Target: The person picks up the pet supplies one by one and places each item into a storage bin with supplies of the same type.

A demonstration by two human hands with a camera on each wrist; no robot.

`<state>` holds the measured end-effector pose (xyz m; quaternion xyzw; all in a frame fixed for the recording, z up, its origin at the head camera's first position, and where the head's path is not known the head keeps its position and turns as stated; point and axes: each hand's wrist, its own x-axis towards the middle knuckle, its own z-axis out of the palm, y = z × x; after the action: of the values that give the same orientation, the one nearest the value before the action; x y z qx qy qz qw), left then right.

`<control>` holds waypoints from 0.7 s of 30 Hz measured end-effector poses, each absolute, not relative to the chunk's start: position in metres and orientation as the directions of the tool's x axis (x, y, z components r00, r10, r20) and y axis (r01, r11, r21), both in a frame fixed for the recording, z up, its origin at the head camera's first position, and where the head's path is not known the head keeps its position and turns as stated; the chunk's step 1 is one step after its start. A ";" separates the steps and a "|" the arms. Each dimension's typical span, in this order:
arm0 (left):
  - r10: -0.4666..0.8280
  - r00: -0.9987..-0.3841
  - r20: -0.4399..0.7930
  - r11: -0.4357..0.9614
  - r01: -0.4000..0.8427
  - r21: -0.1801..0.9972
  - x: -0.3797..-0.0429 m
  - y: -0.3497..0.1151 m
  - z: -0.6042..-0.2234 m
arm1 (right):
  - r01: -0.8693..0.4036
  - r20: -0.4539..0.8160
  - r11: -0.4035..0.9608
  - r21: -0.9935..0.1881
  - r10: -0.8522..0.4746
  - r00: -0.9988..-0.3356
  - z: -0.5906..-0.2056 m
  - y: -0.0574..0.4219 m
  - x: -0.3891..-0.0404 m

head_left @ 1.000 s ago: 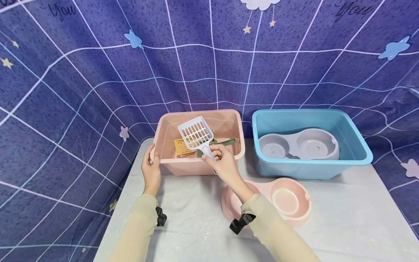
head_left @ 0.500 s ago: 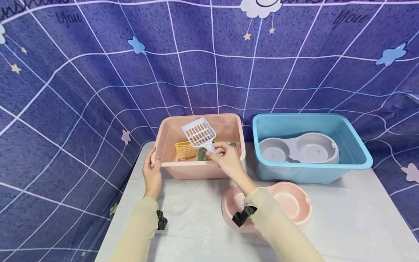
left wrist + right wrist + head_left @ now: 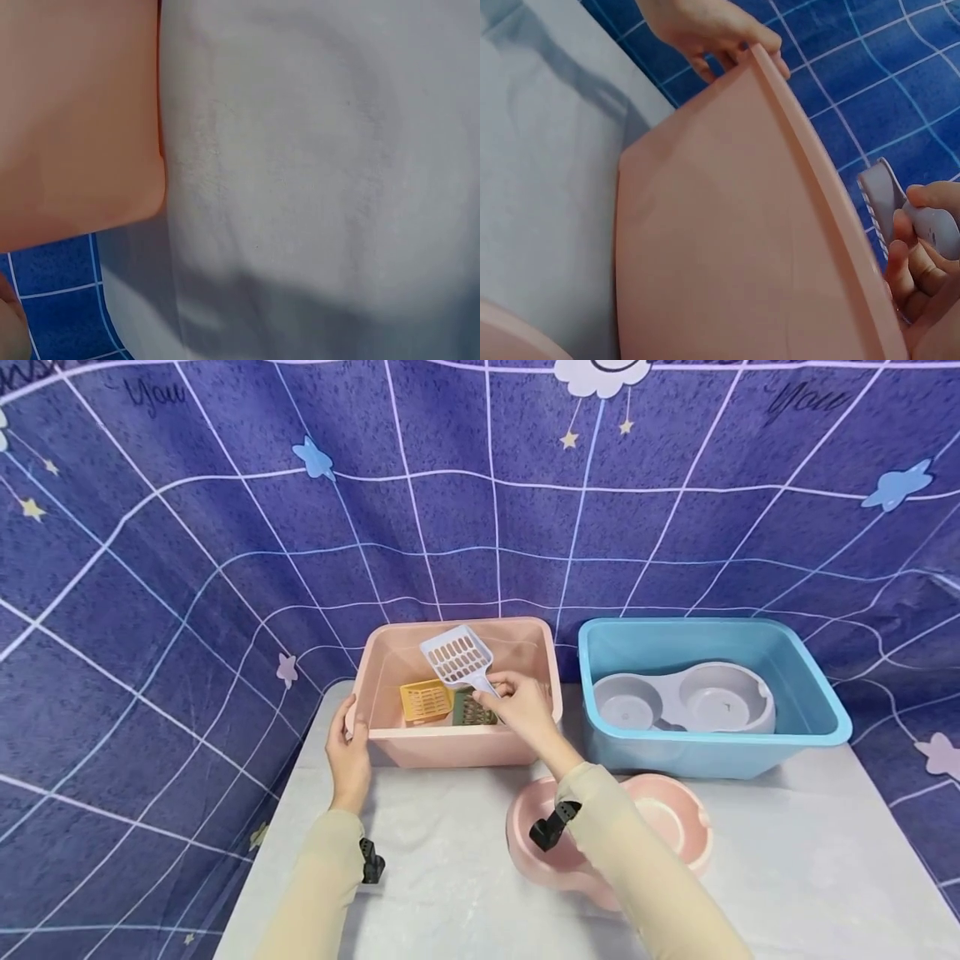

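Note:
My right hand [image 3: 525, 706] holds a light grey slotted litter scoop [image 3: 474, 677] by its handle, above a pink litter box [image 3: 450, 750]. The scoop's head points up and to the left, over the box's opening. At the box's left end, my left hand [image 3: 348, 764] grips the rim; the right wrist view shows those fingers [image 3: 718, 64] at the rim's corner. Inside the box lie a yellow slotted scoop [image 3: 426, 700] and a green slotted one [image 3: 471, 710], the latter partly hidden by my right hand. The left wrist view shows mostly the box's side [image 3: 75, 120].
To the right stands a blue litter box [image 3: 705, 754] with a grey double bowl [image 3: 675, 697] inside. A pink double bowl [image 3: 540, 868] lies on the white-covered table [image 3: 435, 860], partly under my right forearm. A blue patterned curtain [image 3: 450, 510] hangs behind and at the left.
The grey scoop has shifted slightly right with my right hand, uncovering more of the yellow scoop. My left hand has stayed on the rim. The head view has tilted slightly upward.

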<state>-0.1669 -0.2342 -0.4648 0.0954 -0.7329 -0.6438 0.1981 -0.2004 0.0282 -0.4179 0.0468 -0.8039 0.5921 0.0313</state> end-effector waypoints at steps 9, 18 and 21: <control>-0.400 -0.895 0.198 0.157 0.145 0.977 -0.169 -0.233 -0.462 | -0.108 0.110 0.376 -0.920 -0.017 -0.994 -0.416 0.024 -0.212; -0.407 -0.897 0.170 0.125 0.130 0.984 -0.167 -0.232 -0.466 | -0.106 0.084 0.377 -0.920 -0.075 -0.994 -0.422 0.025 -0.214; -0.416 -0.892 0.176 0.105 0.145 0.984 -0.174 -0.237 -0.476 | -0.116 0.091 0.387 -0.915 -0.081 -0.992 -0.423 0.024 -0.215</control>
<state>-0.1741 -0.2369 -0.4763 0.0950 -0.7127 -0.6620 0.2116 -0.2154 0.0239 -0.4234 0.0592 -0.8326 0.5505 0.0158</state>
